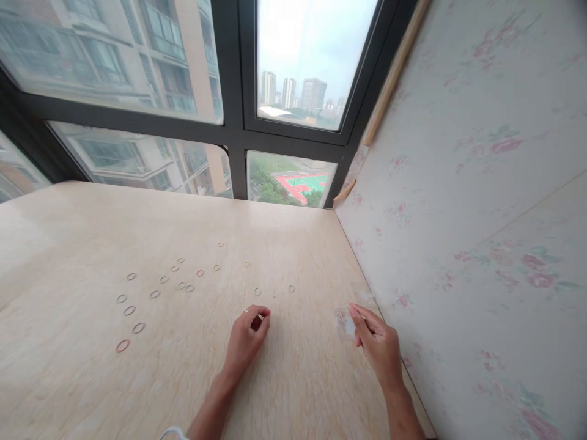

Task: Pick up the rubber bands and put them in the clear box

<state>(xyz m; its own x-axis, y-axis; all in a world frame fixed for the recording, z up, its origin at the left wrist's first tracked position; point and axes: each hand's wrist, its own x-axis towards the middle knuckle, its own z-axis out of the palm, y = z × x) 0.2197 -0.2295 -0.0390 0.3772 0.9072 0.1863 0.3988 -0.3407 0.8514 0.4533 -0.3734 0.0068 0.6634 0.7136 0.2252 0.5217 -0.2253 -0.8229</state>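
Head view, lower centre: we note our left hand (247,337) curled on the pale table (68,391), fingertips pinching a small ring (254,314). Our right hand (376,343), lower right by the floral wall (481,214), grips a small clear bag (345,322). Loose rings (129,310) lie scattered at centre left, well apart from both hands.

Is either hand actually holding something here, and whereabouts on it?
The left hand pinches one small ring at its rim, between thumb and forefinger. The right hand rests its fingertips on a small clear bag; whether it grips it cannot be told.
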